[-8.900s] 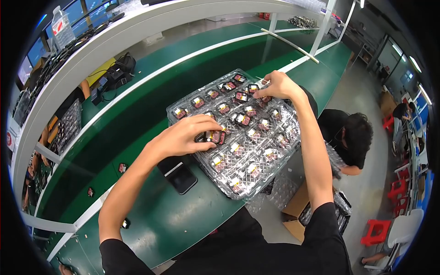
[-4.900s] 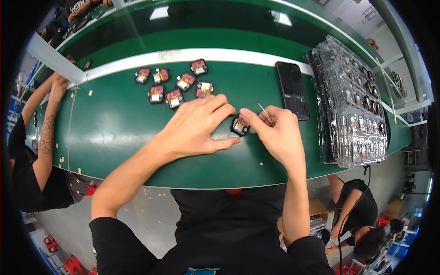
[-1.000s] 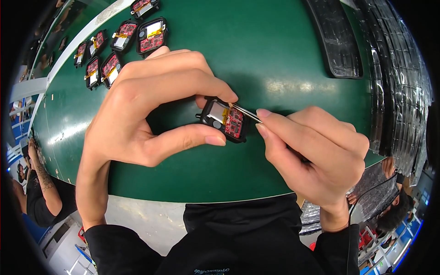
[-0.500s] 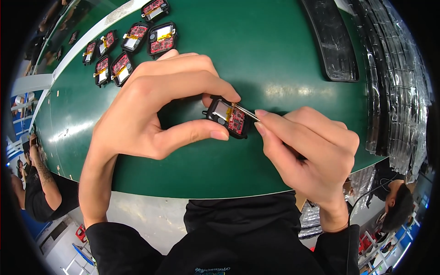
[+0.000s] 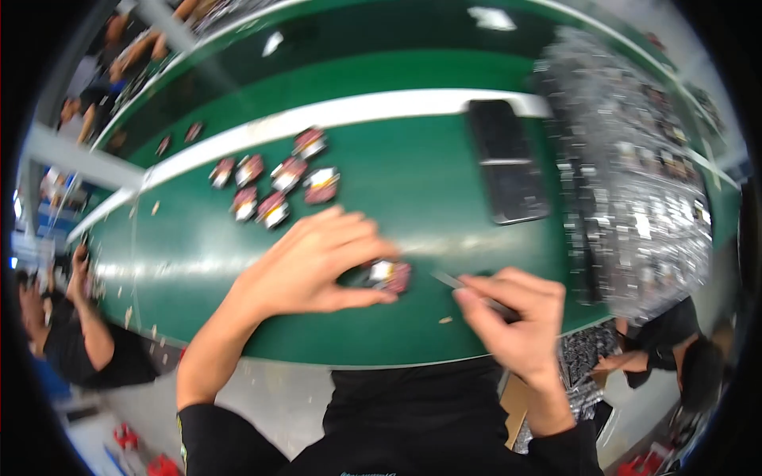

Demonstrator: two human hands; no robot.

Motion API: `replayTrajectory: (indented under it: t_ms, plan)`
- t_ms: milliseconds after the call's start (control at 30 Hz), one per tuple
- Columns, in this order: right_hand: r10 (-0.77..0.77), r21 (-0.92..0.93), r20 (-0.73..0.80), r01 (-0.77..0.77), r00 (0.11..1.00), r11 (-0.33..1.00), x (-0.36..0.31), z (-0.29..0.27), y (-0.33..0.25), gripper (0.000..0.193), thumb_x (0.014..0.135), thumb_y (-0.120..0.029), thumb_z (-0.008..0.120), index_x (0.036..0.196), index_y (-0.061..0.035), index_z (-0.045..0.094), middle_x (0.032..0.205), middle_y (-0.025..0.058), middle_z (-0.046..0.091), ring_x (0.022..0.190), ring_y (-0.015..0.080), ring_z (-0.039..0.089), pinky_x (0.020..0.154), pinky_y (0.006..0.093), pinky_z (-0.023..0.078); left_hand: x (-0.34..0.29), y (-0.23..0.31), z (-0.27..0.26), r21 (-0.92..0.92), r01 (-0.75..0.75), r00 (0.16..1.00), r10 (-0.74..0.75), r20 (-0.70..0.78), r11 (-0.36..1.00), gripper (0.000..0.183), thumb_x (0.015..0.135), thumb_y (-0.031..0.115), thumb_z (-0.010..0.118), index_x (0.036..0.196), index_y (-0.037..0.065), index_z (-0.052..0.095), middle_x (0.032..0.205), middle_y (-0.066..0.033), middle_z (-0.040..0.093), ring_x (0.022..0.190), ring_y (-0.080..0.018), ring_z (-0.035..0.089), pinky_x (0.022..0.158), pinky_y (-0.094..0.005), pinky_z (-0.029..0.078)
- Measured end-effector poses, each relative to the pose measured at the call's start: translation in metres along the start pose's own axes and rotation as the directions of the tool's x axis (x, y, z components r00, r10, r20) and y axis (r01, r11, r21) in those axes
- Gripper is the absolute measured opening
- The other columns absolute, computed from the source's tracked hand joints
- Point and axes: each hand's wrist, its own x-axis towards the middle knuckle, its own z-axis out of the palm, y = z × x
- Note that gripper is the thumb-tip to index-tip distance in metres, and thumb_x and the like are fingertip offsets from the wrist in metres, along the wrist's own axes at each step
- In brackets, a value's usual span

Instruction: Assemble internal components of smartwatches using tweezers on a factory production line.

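Table: green surface with a white strip along the far side; picture blurred by motion.
Stack of clear trays: on the table at the right, holding many small parts; details smeared.
Black phone: lies flat on the table between the trays and the loose parts.
Left hand: palm down on the table, fingers curled, thumb and fingertips closed around the small module, pinning it at both sides.
Right hand: fingers closed in a pen-like pinch on the thin metal tool; hand just right of the module, apart from it.
Loose parts: a cluster of small red-and-black pieces on the table, well beyond the left hand.
Small module: black with red and a pale patch, on the table near its front edge, inside the left hand's grip.
Thin metal tool: slim, tip pointing left toward the module; whether it touches cannot be told.
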Motion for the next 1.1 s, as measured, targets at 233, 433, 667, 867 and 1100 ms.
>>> replayTrajectory:
  t_ms: [233, 433, 667, 867, 1100]
  plan:
    - [-0.054, 0.264, -0.074, 0.072, 0.996, 0.962, 0.002, 0.014, 0.019, 0.016, 0.093, -0.001, 0.084, 0.108, 0.0018, 0.085, 0.074, 0.0076, 0.07, 0.056, 0.0117, 0.06, 0.051, 0.0299, 0.044, -0.002, 0.001, -0.012, -0.142, 0.194, 0.949, -0.222, -0.223, 0.971, 0.051, 0.064, 0.022, 0.105, 0.106, 0.004, 0.081, 0.083, -0.0033, 0.069, 0.068, -0.0123, 0.059, 0.06, -0.0278, 0.044]
    - [-0.033, 0.319, -0.058, 0.05, 0.998, 0.946, 0.001, 0.008, 0.02, 0.012, 0.095, -0.005, 0.075, 0.1, 0.0043, 0.08, 0.079, 0.0163, 0.07, 0.066, 0.0327, 0.069, 0.063, 0.0438, 0.053, 0.166, 0.056, -0.036, -0.225, -0.227, 0.931, 0.144, -0.336, 0.947, 0.055, 0.064, 0.027, 0.104, 0.108, 0.003, 0.081, 0.085, -0.0034, 0.07, 0.067, -0.012, 0.058, 0.062, -0.0289, 0.043]
    - [-0.111, 0.271, -0.069, 0.126, 0.991, 0.954, 0.0, 0.009, 0.026, 0.016, 0.096, -0.006, 0.078, 0.106, 0.0047, 0.083, 0.081, 0.0151, 0.074, 0.064, 0.0255, 0.071, 0.061, 0.0384, 0.054, 0.386, 0.122, 0.034, -0.06, -0.548, 0.833, 0.551, 0.055, 0.835, 0.049, 0.091, 0.032, 0.089, 0.126, 0.0, 0.077, 0.118, -0.015, 0.069, 0.114, -0.0341, 0.068, 0.099, -0.0458, 0.053]
    - [-0.134, 0.277, -0.113, 0.161, 0.984, 0.947, 0.0, 0.019, 0.033, 0.016, 0.095, -0.01, 0.08, 0.105, 0.0021, 0.084, 0.082, 0.0146, 0.075, 0.065, 0.0256, 0.071, 0.062, 0.0385, 0.054, 0.397, 0.109, 0.048, -0.104, -0.533, 0.84, 0.54, 0.057, 0.84, 0.052, 0.096, 0.031, 0.085, 0.141, 0.007, 0.074, 0.133, -0.0146, 0.074, 0.124, -0.0323, 0.067, 0.11, -0.0463, 0.052]
    - [-0.012, 0.234, -0.101, 0.035, 0.995, 0.972, 0.0, -0.001, 0.02, 0.014, 0.093, -0.005, 0.084, 0.104, 0.0013, 0.085, 0.073, 0.0091, 0.071, 0.06, 0.0123, 0.062, 0.056, 0.0308, 0.044, 0.236, 0.034, -0.068, 0.301, -0.32, 0.934, 0.353, -0.06, 0.898, 0.026, 0.103, 0.012, 0.073, 0.128, 0.005, 0.076, 0.128, -0.0141, 0.075, 0.121, -0.0349, 0.071, 0.105, -0.0447, 0.055]
